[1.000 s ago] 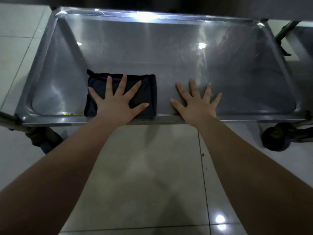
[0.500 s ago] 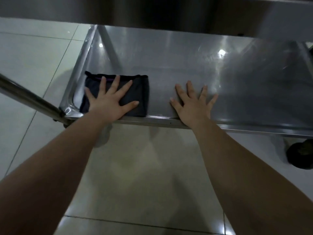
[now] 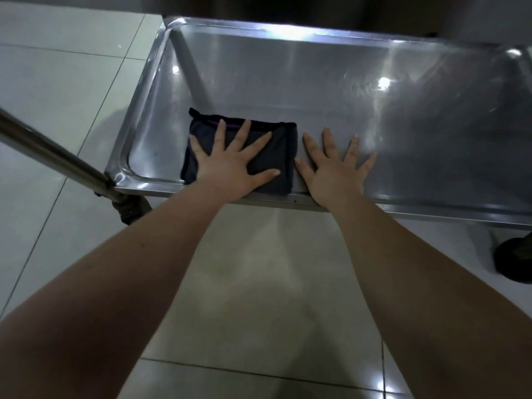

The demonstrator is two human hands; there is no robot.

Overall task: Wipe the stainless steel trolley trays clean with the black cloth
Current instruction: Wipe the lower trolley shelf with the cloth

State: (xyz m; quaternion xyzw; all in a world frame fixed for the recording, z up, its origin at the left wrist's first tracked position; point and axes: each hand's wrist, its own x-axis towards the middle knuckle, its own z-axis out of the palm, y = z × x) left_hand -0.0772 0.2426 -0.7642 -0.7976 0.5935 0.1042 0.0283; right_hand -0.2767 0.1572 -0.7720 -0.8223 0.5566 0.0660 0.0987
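Note:
A folded black cloth (image 3: 283, 156) with a purple trim lies on the stainless steel trolley tray (image 3: 316, 90), near its front rim and left of the middle. My left hand (image 3: 233, 165) presses flat on the cloth with its fingers spread. Just to the right of the cloth, my right hand (image 3: 335, 168) lies flat on the bare steel, fingers spread, with its thumb close to the cloth's right edge. Both wrists cross the tray's front rim.
A steel trolley bar (image 3: 51, 159) runs diagonally from the left edge to the tray's front left corner. Dark caster wheels sit below that corner (image 3: 131, 210) and at the right (image 3: 515, 262). Pale glossy floor tiles (image 3: 57, 82) surround the trolley.
The cloth under my left hand has slid right from the tray's left end, closing the gap to my right hand. The view has shifted, showing the tray's back rim again.

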